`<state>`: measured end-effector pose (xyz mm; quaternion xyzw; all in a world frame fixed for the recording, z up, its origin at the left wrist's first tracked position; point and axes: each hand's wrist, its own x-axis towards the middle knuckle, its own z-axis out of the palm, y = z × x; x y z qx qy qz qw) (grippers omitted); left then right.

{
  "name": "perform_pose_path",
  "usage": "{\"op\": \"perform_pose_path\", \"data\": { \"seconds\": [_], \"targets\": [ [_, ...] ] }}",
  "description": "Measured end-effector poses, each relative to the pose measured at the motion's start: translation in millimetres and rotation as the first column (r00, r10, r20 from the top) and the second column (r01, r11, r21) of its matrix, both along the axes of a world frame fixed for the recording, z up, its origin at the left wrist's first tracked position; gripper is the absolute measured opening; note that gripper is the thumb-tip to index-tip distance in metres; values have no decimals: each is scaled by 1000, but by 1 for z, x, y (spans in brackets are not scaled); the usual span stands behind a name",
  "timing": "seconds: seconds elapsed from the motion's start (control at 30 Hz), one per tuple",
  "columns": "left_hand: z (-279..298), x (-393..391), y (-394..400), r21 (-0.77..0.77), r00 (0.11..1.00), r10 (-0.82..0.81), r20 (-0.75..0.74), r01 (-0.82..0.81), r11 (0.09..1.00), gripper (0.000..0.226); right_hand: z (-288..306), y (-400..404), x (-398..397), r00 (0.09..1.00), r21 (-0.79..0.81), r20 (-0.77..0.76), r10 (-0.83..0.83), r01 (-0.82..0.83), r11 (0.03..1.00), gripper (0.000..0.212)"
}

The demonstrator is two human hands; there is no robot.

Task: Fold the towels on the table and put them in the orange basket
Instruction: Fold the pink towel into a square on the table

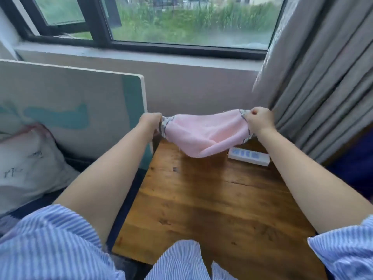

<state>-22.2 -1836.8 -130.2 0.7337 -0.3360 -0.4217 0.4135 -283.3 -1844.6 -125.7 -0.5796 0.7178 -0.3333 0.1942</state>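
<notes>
From the head view I see both arms stretched forward over the wooden table (212,199), with a pink towel (203,136) strung between the hands. The left hand (151,122) grips the towel's left end, fingers curled round the grey-patterned border; the fingers themselves are mostly hidden behind the hand and cloth. The right hand (259,120) pinches the right end, thumb and fingers closed on the border there. The towel hangs in the air between them, sagging in the middle, its lowest fold dipping toward the far end of the table; I cannot tell whether that fold touches the wood. Just beside the low fold, on its right, a white power strip (249,156) lies on the table below the right wrist. Blue-striped sleeves (50,243) show at the bottom edge. To the left of the table a white board with teal markings (70,110) leans against the wall, a pale cushion (26,164) in front of it. A grey curtain (323,77) hangs right behind the right hand, and a dark-framed window (181,23) runs above.
</notes>
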Motion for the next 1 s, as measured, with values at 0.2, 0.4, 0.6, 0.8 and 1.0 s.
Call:
{"op": "perform_pose_path", "data": {
  "seconds": [0.2, 0.4, 0.6, 0.8, 1.0],
  "targets": [
    [-112, -9, 53, 443, 866, -388, 316, 227, 867, 36, -119, 71, 6, 999, 656, -34, 30, -1, 755, 32],
    [-168, -12, 99, 573, 687, -644, 336, 393, 719, 30, -170, 125, 0, 993, 834, -107, 58, 58, 548, 23],
    [-202, 3, 139, 427, 807, -484, 339, 326, 844, 24, -205, 166, -27, 999, 632, -40, 30, 2, 775, 40],
    [-235, 36, 187, 615, 749, -587, 306, 315, 722, 32, -242, 221, -45, 999, 776, -37, -29, 47, 629, 39],
    [-252, 45, 208, 852, 514, -846, 143, 371, 369, 31, -260, 236, -33, 971, 941, -81, 225, 0, 338, 35]
  ]
}}
